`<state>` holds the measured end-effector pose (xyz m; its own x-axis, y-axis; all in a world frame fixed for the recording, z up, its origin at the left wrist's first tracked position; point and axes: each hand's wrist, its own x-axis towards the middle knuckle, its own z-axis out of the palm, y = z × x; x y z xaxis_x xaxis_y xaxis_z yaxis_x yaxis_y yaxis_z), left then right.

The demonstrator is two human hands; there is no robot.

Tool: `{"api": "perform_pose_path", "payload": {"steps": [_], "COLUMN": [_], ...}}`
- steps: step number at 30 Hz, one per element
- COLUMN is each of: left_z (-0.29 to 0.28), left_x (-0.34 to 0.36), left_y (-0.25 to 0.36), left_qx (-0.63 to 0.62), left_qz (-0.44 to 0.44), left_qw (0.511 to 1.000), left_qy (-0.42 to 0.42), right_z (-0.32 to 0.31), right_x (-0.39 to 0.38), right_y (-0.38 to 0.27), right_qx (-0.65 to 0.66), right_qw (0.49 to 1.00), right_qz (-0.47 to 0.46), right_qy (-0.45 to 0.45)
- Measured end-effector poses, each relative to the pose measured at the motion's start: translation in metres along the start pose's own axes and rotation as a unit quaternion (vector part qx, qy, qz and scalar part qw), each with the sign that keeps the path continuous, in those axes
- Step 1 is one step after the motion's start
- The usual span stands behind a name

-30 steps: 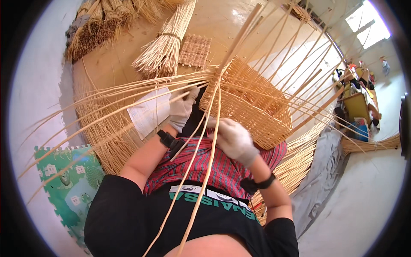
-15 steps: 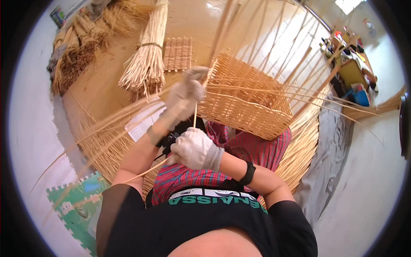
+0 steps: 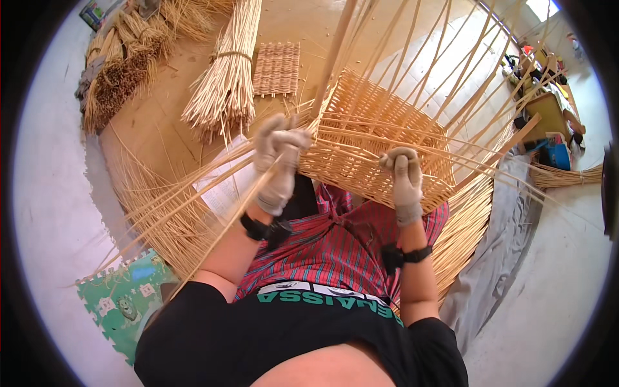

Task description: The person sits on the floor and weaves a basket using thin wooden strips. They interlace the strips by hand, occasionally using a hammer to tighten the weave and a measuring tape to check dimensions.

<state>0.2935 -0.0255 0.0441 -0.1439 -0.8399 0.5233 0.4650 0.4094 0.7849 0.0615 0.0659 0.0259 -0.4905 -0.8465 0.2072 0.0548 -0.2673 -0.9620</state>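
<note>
A half-woven wicker basket (image 3: 367, 171) rests tilted over my lap, its long stakes standing up from the far and right sides. At its left corner, my gloved left hand (image 3: 280, 158) is closed round a wicker strand (image 3: 238, 209) that trails down toward my left shoulder. The fingers are a little blurred. My right hand (image 3: 405, 177), also gloved, has its fingers curled over the basket's near wall, toward the right end. Several loose strands (image 3: 187, 187) run out leftward past my left hand, and others cross above the basket to the right.
Behind the basket lie a tied bundle of rods (image 3: 225, 84) and a small woven panel (image 3: 276, 69). More bundles (image 3: 122, 71) are piled far left. Paper (image 3: 225, 180) lies beside my left arm, near a green foam mat (image 3: 126, 300). Grey cloth (image 3: 496, 219) and a blue container (image 3: 553, 151) are at the right.
My right hand has left the strand below my left hand and moved right, onto the basket's near wall. The left hand stays by the left corner; the strand now swings down-left from it.
</note>
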Motion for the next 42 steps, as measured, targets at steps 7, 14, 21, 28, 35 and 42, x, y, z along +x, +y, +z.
{"api": "perform_pose_path", "payload": {"steps": [7,14,21,28,35,42], "left_z": [-0.003,-0.007,-0.018,-0.015,-0.04,-0.042], "left_x": [-0.04,-0.019,-0.026,0.025,0.006,-0.003], "left_y": [-0.082,-0.102,-0.125,-0.041,-0.096,-0.113], "left_qx": [0.348,0.21,0.23,0.171,0.172,0.186], "left_qz": [-0.095,-0.158,-0.198,-0.232,-0.312,-0.301], "left_qw": [0.933,0.964,0.953,0.945,0.925,0.929], "left_qy": [0.022,-0.044,-0.026,-0.156,-0.133,-0.113], "right_z": [-0.032,-0.018,0.008,-0.03,0.016,0.097], "right_x": [-0.01,-0.001,-0.047,-0.003,0.069,0.17], "right_y": [0.02,0.017,-0.005,0.004,-0.051,-0.054], "right_qx": [-0.097,-0.1,-0.158,-0.086,-0.262,-0.537], "right_qw": [0.99,0.986,0.984,0.985,0.943,0.833], "right_qz": [0.028,0.031,-0.051,0.124,-0.166,-0.072], "right_qy": [0.098,0.126,0.072,0.084,-0.123,-0.109]}}
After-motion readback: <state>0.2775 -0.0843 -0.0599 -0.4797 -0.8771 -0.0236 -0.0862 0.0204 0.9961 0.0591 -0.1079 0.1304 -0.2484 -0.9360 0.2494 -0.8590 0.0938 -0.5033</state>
